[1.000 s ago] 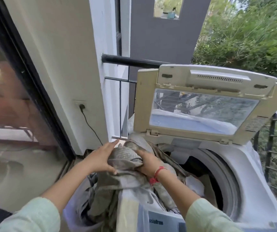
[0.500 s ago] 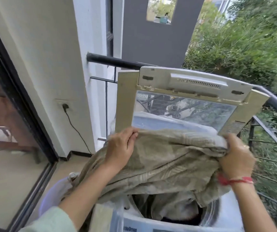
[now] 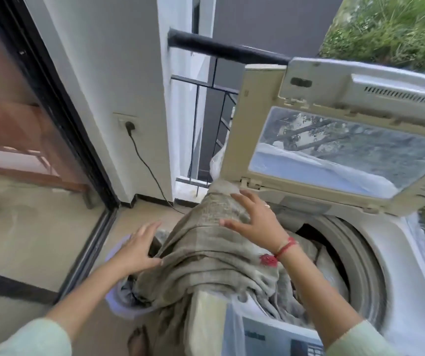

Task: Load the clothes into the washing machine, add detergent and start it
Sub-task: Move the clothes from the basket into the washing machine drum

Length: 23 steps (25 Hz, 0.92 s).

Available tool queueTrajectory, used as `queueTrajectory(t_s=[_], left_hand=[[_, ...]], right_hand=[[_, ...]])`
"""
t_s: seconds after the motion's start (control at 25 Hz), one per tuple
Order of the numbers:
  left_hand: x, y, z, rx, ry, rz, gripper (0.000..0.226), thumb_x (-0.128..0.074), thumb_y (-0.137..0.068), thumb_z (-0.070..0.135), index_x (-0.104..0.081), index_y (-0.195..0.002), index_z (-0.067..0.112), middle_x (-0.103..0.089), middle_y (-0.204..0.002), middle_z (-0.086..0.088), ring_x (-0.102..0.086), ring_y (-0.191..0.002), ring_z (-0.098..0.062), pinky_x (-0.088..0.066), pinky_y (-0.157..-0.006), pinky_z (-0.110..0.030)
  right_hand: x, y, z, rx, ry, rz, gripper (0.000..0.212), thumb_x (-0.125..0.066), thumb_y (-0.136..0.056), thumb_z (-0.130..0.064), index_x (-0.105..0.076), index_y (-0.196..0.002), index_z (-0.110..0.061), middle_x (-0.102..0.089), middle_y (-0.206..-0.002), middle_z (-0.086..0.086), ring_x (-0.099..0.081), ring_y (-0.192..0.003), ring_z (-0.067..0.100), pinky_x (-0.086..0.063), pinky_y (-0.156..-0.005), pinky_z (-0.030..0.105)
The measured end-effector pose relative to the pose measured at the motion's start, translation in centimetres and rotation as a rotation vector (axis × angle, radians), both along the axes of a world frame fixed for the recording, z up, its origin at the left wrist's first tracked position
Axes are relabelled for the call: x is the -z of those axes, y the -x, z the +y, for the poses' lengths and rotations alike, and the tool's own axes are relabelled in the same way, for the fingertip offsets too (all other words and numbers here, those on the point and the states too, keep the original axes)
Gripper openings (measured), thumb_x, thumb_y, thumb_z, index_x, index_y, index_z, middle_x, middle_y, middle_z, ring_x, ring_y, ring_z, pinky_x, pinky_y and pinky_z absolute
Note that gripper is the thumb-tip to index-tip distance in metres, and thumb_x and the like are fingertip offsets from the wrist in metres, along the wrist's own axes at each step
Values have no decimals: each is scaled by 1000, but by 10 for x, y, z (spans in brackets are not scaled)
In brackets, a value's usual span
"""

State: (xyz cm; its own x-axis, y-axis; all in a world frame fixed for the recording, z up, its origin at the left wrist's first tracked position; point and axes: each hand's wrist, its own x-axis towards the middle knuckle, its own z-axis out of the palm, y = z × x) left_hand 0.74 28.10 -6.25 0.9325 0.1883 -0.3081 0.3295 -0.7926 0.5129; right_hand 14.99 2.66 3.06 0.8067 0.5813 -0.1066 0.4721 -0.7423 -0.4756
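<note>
The washing machine [image 3: 411,265] is filling the right half of the frame, its lid [image 3: 255,106] standing raised at the upper right and leaning back toward the black railing [image 3: 221,48]. The round drum opening [image 3: 355,253] is lying uncovered at right centre. Dark free room is showing in its upper part just under the lid's hinge edge, while fabric is crowding its lower left part. A pale lilac basket [image 3: 124,313] is sitting at the machine's left side, near the lower centre; whether the two are touching I cannot tell. Further left, bare floor [image 3: 39,240] is running out to the dark sliding-door track [image 3: 90,242]. A cable [image 3: 149,173] is hanging from the wall socket [image 3: 126,122] at centre left.

Both hands are spread open and apart, clamping nothing. The left hand [image 3: 136,250], left of centre, is reaching over the basket's rim with fingers straight and splayed, its thumb touching the left edge of the cloth [image 3: 206,260]. The right hand [image 3: 255,222], at centre, is lying flat on top of the cloth, fingers fanned wide, with a red thread [image 3: 285,246] circling its wrist.

The grey-beige cloth is draping over the machine's left rim. Its long axis is running from the lid's lower left corner at upper centre down to the bottom centre, with one side spilling into the drum and the other falling toward the basket.
</note>
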Motion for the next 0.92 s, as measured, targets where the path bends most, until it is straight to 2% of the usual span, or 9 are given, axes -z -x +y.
queueTrajectory(t_s=[0.12,0.16,0.24,0.36,0.48,0.56,0.64,0.8,0.92], left_hand=[[36,-16,11,98,-10,226,121,-81,-66,40,6,-149,21,-2,-156,-6,-7,-144,-24,-19,-113,-40],[47,-22,8,117,-1,240,122,-79,-67,41,10,-149,22,1,-157,-6,-6,-144,-25,-19,-114,-43],[65,-32,-1,137,14,231,118,-75,-70,43,13,-148,25,2,-157,-7,-13,-143,-28,-23,-112,-48],[76,-38,-28,129,143,164,112,-77,-67,36,-1,-149,28,-13,-155,-3,-26,-139,-24,-28,-112,-43],[67,-25,-49,-145,328,-122,53,-59,-87,28,-36,-121,62,-48,-137,8,-49,-121,-14,-38,-104,-31],[43,-15,-57,-317,245,-262,58,-48,-89,6,-45,-111,59,-65,-119,1,-59,-109,-18,-44,-87,-24],[1,-9,-65,-363,159,-462,66,-44,-77,-8,-56,-116,45,-67,-117,2,-61,-107,-19,-46,-84,-24],[-128,-44,-117,-207,-59,-912,74,-37,-66,-5,-56,-129,29,-59,-129,-1,-56,-116,-23,-45,-98,-39],[-197,-89,-186,-53,-160,-1150,64,-41,-72,-3,-58,-127,26,-60,-127,-3,-48,-122,-27,-36,-98,-43]], right_hand=[[18,15,82,-50,451,-27,106,-55,-69,-73,-3,-149,-28,9,-158,4,-1,-144,35,-9,-109,65],[30,19,97,-5,560,7,97,-58,-75,-62,-4,-149,-27,16,-157,4,-2,-143,40,-13,-106,69],[43,33,108,52,651,-36,61,-51,-88,-33,-26,-143,-24,10,-156,8,-27,-133,45,-34,-96,65],[50,48,96,8,520,-270,29,-40,-91,-12,-50,-118,-19,-31,-138,15,-52,-107,38,-49,-76,43],[50,54,68,-96,338,-357,27,-44,-89,-11,-48,-115,-18,-52,-112,11,-59,-94,35,-46,-63,38],[43,57,37,-163,238,-430,31,-60,-79,-13,-50,-107,-21,-61,-94,6,-61,-56,29,-35,-40,29],[24,52,0,-165,84,-527,30,-60,-72,-18,-46,-98,-22,-64,-79,2,-53,-38,27,-28,-30,24],[-75,17,-84,-19,-253,-924,21,-43,-85,-27,-48,-105,-23,-67,-75,5,-62,-50,27,-46,-36,31],[-141,-2,-159,174,-320,-1169,23,-41,-92,-30,-52,-111,-24,-68,-82,8,-63,-55,29,-47,-41,31]])
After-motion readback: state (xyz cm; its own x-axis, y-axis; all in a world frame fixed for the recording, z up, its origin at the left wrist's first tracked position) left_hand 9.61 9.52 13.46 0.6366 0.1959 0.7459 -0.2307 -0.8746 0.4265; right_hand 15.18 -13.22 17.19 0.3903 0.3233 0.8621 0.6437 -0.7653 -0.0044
